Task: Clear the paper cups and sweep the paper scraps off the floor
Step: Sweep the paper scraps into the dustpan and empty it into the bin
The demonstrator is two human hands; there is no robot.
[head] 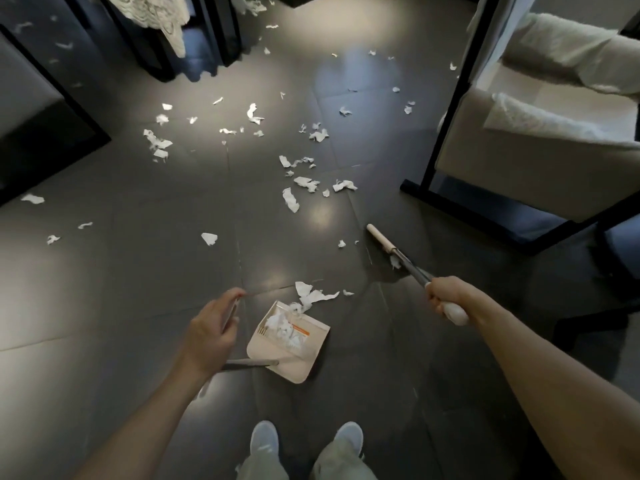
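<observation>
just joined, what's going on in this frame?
A person is sweeping paper scraps off a dark floor. The right hand grips the broom, whose head is down on the floor ahead. The left hand holds the thin handle of the dustpan, which has some scraps in it. One bunch lies at the pan's lip and many more are scattered beyond. No paper cups are in view.

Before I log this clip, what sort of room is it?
Probably an indoor lounge or sitting room: a glossy dark tiled floor, a cream cushioned seat in a black frame, and a white lace cloth draped over dark furniture.
</observation>
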